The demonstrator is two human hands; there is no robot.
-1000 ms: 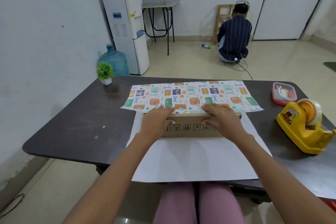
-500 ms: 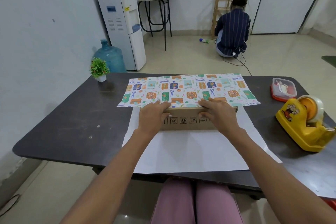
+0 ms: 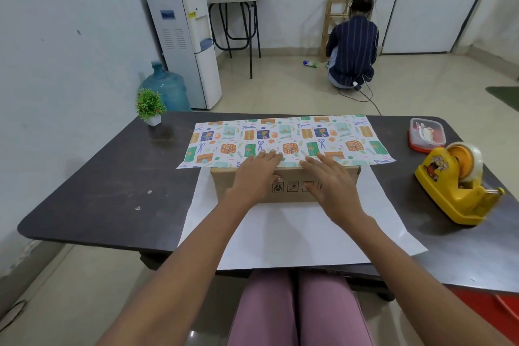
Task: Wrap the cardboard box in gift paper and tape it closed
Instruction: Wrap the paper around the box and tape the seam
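Two hands are on the job, and this wrap is barely under way. Nearest us, the paper (image 3: 295, 236) lies white side up on the counter (image 3: 106, 194), its near edge hanging just over the counter's front, flat and unfolded. On it sits the box (image 3: 283, 185), brown side and printed symbols facing us, bare cardboard all along that face. The left hand (image 3: 257, 174) rests over the box's top front edge, fingers (image 3: 269, 156) straight and spread, pressing, gripping nothing. The right hand (image 3: 331, 180) mirrors it, fingers flat over the top, nothing pinched. Beyond the box, the paper's far part shows its printed side, folded over toward the box; the fingertips reach onto it, so it looks like the first flap is being smoothed onto the top. Left to do, by my reading: the near flap, both ends, all the taping. Off right, the yellow dispenser (image 3: 455, 185) sits untouched.
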